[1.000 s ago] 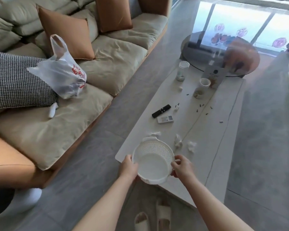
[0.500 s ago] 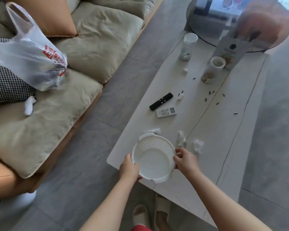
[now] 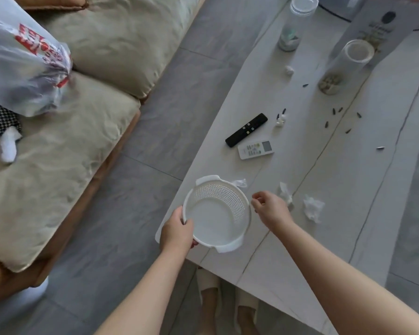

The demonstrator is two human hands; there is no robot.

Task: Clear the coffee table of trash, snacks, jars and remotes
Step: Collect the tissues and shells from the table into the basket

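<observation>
The white basket [image 3: 217, 211] sits at the near left corner of the surface [image 3: 348, 189], partly over the edge — held by one rim only, it could tip off. The left hand [image 3: 177, 229] grips that rim; the right hand [image 3: 270, 207], fingers [image 3: 258, 198] loosely curled and empty, hovers beside it, near the crumpled tissues [image 3: 312, 209], the remotes [image 3: 247, 130] farther off.

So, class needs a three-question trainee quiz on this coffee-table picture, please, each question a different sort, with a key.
1. True or false: the right hand grips the white basket.
2. Which lies nearer the basket: (a) black remote, (b) white remote?
3. Fill in: the left hand holds the basket's ____.

Key: 1 false, it is off the basket; 2 b; 3 rim.
</observation>
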